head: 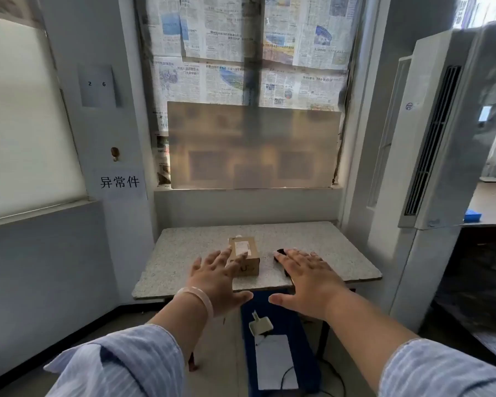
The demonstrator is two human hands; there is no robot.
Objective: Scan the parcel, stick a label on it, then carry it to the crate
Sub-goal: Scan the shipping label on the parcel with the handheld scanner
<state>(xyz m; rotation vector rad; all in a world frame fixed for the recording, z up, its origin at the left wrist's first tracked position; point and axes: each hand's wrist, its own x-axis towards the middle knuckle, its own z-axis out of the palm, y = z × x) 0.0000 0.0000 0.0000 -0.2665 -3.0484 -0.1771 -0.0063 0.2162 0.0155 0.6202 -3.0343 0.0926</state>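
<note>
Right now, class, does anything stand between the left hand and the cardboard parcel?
Nothing visible does. The open left hand reaches at the cardboard parcel on the speckled table; a black object lies aside, by the right hand.

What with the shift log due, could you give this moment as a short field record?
parcel: cardboard box, white label on top, on the table
left hand: open, fingers spread, at the box's left side; contact unclear
right hand: open, over a black object
under table: blue crate with a white sheet
</note>
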